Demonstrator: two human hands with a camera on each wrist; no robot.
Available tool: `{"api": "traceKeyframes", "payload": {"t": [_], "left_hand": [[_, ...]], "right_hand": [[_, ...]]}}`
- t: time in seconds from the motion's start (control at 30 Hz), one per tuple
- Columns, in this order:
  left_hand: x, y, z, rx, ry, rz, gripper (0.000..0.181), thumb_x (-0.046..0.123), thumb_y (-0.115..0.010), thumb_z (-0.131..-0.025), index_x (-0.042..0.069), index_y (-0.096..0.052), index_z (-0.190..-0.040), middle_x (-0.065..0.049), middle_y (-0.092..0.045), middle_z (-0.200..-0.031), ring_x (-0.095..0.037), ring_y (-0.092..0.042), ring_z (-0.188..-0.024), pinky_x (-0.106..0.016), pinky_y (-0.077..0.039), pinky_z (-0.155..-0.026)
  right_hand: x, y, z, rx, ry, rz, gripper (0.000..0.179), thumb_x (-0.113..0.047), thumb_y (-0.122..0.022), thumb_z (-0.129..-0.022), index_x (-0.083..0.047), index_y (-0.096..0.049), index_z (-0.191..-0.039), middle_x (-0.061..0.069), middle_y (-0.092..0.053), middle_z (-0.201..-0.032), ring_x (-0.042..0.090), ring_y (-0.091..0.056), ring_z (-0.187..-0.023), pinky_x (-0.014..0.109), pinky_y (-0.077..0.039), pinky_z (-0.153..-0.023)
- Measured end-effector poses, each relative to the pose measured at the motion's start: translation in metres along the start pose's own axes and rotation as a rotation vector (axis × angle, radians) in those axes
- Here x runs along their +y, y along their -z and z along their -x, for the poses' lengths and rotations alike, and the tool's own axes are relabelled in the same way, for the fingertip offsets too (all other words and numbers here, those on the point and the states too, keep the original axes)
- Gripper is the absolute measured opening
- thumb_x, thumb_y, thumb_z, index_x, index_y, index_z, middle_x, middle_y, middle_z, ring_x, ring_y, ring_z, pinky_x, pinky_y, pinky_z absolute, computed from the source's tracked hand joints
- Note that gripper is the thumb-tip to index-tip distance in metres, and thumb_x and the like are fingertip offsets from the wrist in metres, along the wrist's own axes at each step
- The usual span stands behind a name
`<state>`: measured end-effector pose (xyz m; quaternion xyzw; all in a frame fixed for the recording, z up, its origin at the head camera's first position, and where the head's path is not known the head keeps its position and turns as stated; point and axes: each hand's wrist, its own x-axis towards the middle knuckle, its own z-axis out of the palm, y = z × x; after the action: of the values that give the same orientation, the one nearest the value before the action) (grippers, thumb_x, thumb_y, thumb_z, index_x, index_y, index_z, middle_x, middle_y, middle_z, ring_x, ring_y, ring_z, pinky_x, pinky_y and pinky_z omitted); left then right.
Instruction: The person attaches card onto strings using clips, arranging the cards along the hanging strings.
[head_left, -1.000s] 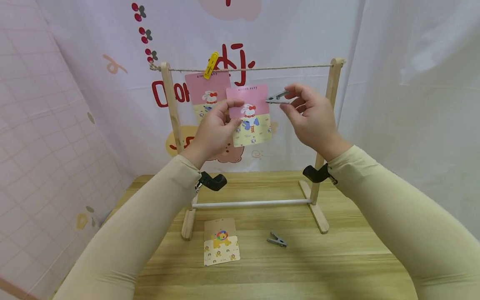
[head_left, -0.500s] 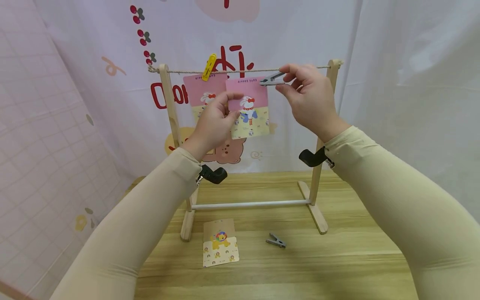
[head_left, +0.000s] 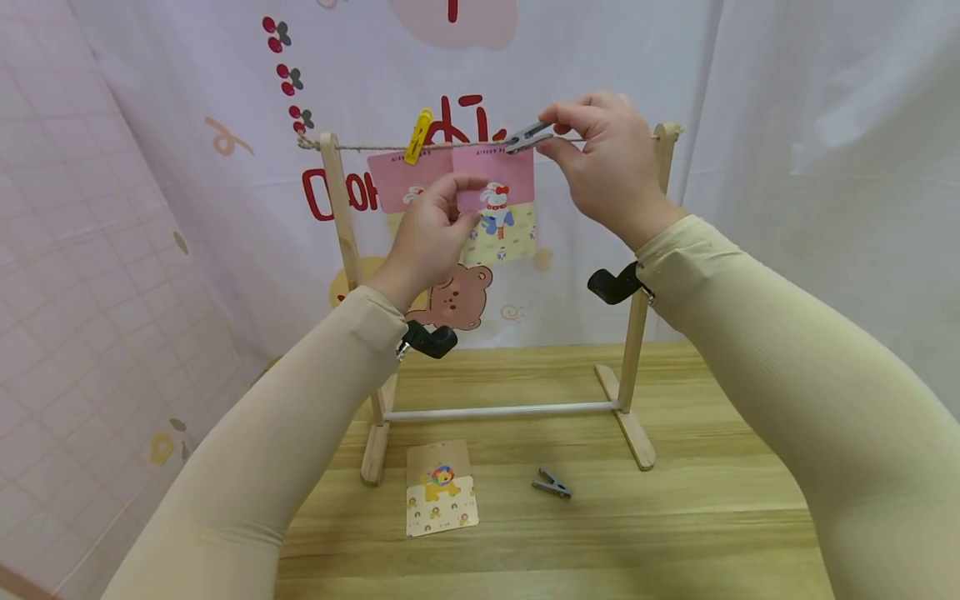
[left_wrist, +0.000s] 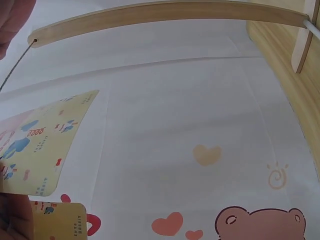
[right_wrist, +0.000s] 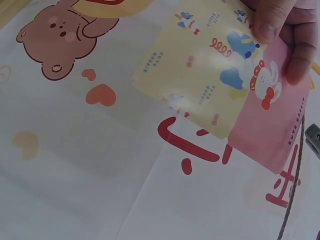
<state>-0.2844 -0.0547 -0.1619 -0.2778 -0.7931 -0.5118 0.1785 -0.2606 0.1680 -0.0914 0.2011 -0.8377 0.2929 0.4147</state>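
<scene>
Lifted since the earlier frames, the front rabbit card [head_left: 502, 212] has its top edge at the rope [head_left: 360, 148], upper centre. Wooden rack [head_left: 632, 358] spans mid-frame. Upper right, the right hand [head_left: 611, 162] pinches a grey clip [head_left: 528, 137] — thumb and fingers slightly apart on its handles, tip at the card's top. Left of centre, the left hand [head_left: 433, 229] pinches the card's left side, fingers curled.
</scene>
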Motion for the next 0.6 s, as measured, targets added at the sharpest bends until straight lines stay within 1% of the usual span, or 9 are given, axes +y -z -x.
{"api": "traceKeyframes", "payload": {"t": [0.1,0.17,0.2,0.37,0.43,0.47,0.57,0.6], "left_hand": [[0.001,-0.001,-0.002,0.003,-0.009,-0.002,0.036,0.011,-0.059,-0.107,0.022,-0.06,-0.142,-0.004,-0.054,-0.096,-0.019,-0.048,-0.076,-0.023,-0.041,-0.061],[0.001,-0.002,-0.004,0.003,-0.01,-0.004,0.036,0.01,-0.059,-0.107,0.021,-0.061,-0.141,-0.003,-0.056,-0.1,-0.018,-0.05,-0.077,-0.023,-0.042,-0.061],[0.001,-0.002,-0.004,0.003,-0.008,0.0,0.036,0.01,-0.059,-0.107,0.021,-0.061,-0.141,-0.002,-0.057,-0.102,-0.018,-0.051,-0.078,-0.022,-0.043,-0.062],[-0.001,-0.002,-0.006,0.01,0.008,0.019,0.035,0.01,-0.06,-0.107,0.022,-0.062,-0.14,-0.005,-0.058,-0.099,-0.019,-0.052,-0.078,-0.023,-0.045,-0.062],[-0.002,-0.002,-0.006,0.014,0.003,0.021,0.035,0.009,-0.06,-0.107,0.022,-0.063,-0.139,-0.004,-0.059,-0.102,-0.018,-0.052,-0.077,-0.023,-0.044,-0.061],[-0.002,-0.002,-0.007,0.016,-0.002,0.022,0.035,0.009,-0.06,-0.107,0.022,-0.063,-0.139,-0.002,-0.061,-0.106,-0.018,-0.052,-0.076,-0.023,-0.044,-0.061],[-0.004,-0.004,-0.009,0.024,-0.019,0.024,0.035,0.007,-0.06,-0.106,0.02,-0.064,-0.138,0.0,-0.063,-0.116,-0.017,-0.051,-0.074,-0.022,-0.044,-0.061],[-0.004,-0.004,-0.009,0.027,-0.021,0.022,0.034,0.007,-0.06,-0.106,0.02,-0.064,-0.138,0.0,-0.063,-0.117,-0.017,-0.05,-0.073,-0.022,-0.043,-0.06]], "right_hand": [[-0.001,0.0,-0.006,-0.012,-0.005,0.004,0.02,-0.025,-0.078,-0.097,-0.019,-0.082,-0.116,-0.007,-0.064,-0.104,0.005,-0.041,-0.099,0.026,-0.031,-0.085],[-0.001,0.0,-0.009,-0.019,-0.006,0.012,0.021,-0.026,-0.078,-0.097,-0.019,-0.082,-0.116,-0.007,-0.064,-0.104,0.005,-0.041,-0.101,0.027,-0.032,-0.088],[-0.001,-0.001,-0.011,-0.024,-0.003,0.017,0.021,-0.026,-0.078,-0.097,-0.019,-0.082,-0.117,-0.007,-0.064,-0.104,0.006,-0.042,-0.102,0.028,-0.032,-0.09],[-0.001,-0.002,-0.016,-0.06,0.01,0.027,0.023,-0.026,-0.076,-0.098,-0.016,-0.081,-0.118,0.002,-0.07,-0.111,0.012,-0.047,-0.109,0.031,-0.034,-0.098],[-0.002,-0.002,-0.017,-0.077,0.004,0.028,0.023,-0.026,-0.076,-0.099,-0.015,-0.081,-0.119,0.003,-0.071,-0.114,0.014,-0.046,-0.111,0.031,-0.033,-0.098],[-0.002,-0.002,-0.018,-0.084,0.0,0.027,0.023,-0.025,-0.075,-0.099,-0.015,-0.08,-0.119,0.003,-0.071,-0.115,0.013,-0.045,-0.112,0.031,-0.033,-0.098],[-0.003,-0.002,-0.018,-0.102,-0.004,0.029,0.023,-0.024,-0.075,-0.099,-0.014,-0.08,-0.119,0.003,-0.071,-0.117,0.01,-0.042,-0.111,0.031,-0.033,-0.097],[-0.003,-0.002,-0.019,-0.106,-0.004,0.03,0.022,-0.024,-0.075,-0.099,-0.014,-0.08,-0.118,0.003,-0.071,-0.117,0.009,-0.041,-0.11,0.03,-0.032,-0.097]]}}
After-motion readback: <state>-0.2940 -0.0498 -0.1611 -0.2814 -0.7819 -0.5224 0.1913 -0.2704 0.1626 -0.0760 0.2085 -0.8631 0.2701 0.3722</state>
